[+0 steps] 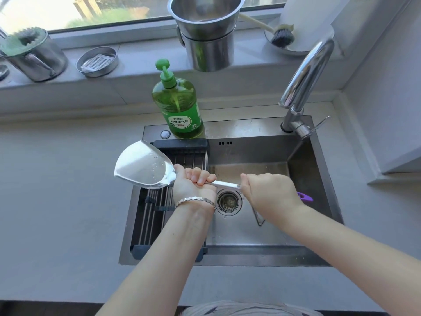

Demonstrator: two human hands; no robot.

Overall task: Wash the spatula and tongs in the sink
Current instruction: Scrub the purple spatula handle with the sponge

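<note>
I hold a steel spatula (142, 166) level over the left part of the sink (248, 254). Its wet blade points left, above the drying rack. My left hand (193, 184) grips the handle right behind the blade. My right hand (270, 193) is curled around the handle farther right, covering most of it. The purple handle end (304, 197) sticks out past my right wrist. A metal tip of the tongs (259, 218) lies on the sink floor under my right arm; the remainder is hidden.
A roll-up drying rack (150, 215) covers the sink's left side. A green dish soap bottle (177, 103) stands at the back rim. The faucet (305, 85) arches at the back right. The drain strainer (227, 202) sits mid-sink. Steel pots (208, 33) stand on the windowsill.
</note>
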